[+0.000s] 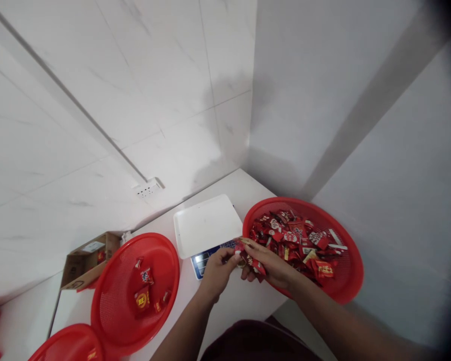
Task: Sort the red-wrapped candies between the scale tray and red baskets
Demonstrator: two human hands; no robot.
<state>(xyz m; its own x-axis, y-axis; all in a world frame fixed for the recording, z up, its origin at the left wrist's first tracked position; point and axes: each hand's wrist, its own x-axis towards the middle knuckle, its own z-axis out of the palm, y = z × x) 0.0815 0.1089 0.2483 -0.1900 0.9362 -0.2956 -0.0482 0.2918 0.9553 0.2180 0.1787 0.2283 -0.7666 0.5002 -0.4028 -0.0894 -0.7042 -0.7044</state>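
Note:
Both hands meet in front of a white digital scale [206,228]. My left hand [218,271] pinches a small red wrapped candy [239,246] at its fingertips. My right hand [268,265] is closed on several red candy packets [256,264] over the near rim of a red mesh basket [346,286]. That basket on the right is heaped with red wrapped candies [296,238]. A second red mesh basket [113,311] on the left holds a few candy packets [143,298].
An open cardboard box [86,260] stands at the far left by the wall. A third red basket [67,343] shows at the bottom left. A wall socket [147,189] sits above the white counter [244,193], in a corner of white walls.

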